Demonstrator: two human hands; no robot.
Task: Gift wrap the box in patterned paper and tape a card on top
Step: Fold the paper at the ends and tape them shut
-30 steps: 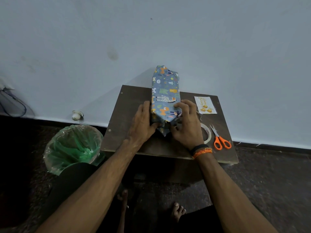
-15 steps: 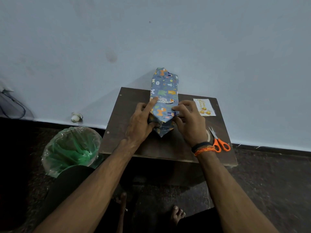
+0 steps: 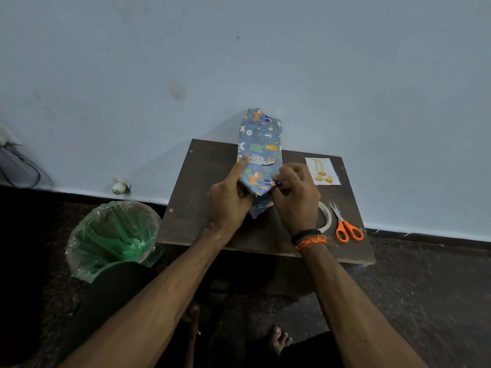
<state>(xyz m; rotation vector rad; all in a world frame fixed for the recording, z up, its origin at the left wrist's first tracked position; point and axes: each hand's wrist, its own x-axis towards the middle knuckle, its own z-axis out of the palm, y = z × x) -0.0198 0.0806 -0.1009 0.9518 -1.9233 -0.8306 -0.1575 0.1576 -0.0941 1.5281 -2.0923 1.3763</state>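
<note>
Since half a second back not much has shifted: both hands have stayed at the near end of the parcel, with the left forefinger a bit further up its top face.

Biggest thing in shot is the pale blue wall [image 3: 265,62], with a dark speckled floor [image 3: 425,288] below it. On the floor at the left sits a round bin lined with green plastic [image 3: 113,235]. Next to it is the dark brown wooden worktop [image 3: 202,181], pushed against the wall.

On the worktop lies the long box wrapped in blue animal-print paper [image 3: 261,144], running away from the person, far end sticking past the worktop's back edge toward the wall. The near-end paper is folded to a point.

Left hand [image 3: 228,200] rests against the left side of that near end, forefinger stretched out straight and pressing on the top face. Right hand [image 3: 295,195] has curled fingers pinching the paper fold at the right side of the near end; black and orange bands on that wrist.

Right of the box, well apart, lies a small white card with gold lettering and balloons [image 3: 322,171]. Nearer the person, a roll of clear tape [image 3: 327,217] peeks out from behind the right hand, with orange-handled scissors [image 3: 346,227] just beside it.
</note>
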